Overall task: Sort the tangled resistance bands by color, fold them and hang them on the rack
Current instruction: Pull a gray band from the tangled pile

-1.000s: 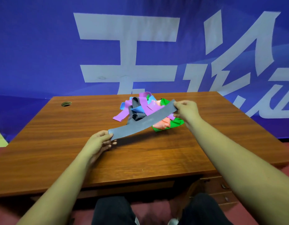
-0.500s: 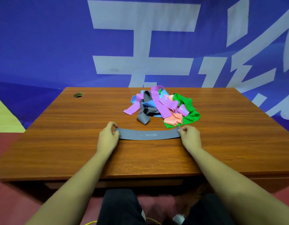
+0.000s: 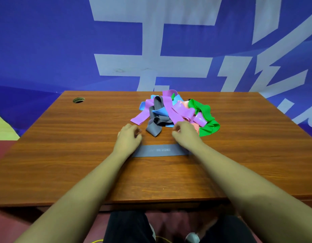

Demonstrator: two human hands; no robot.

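Status: grey band [image 3: 160, 150] lies flat on table [image 3: 64, 146], both wrists over its ends. Left hand [image 3: 129, 137] and right hand [image 3: 185, 133] are loosely curled and hold nothing, just short of pile [image 3: 179, 111]. Risk: pulling grey strand [image 3: 154, 128] from the pile likely drags purple and blue loops along. Forearms may also sweep the grey band askew. Rack not in view.
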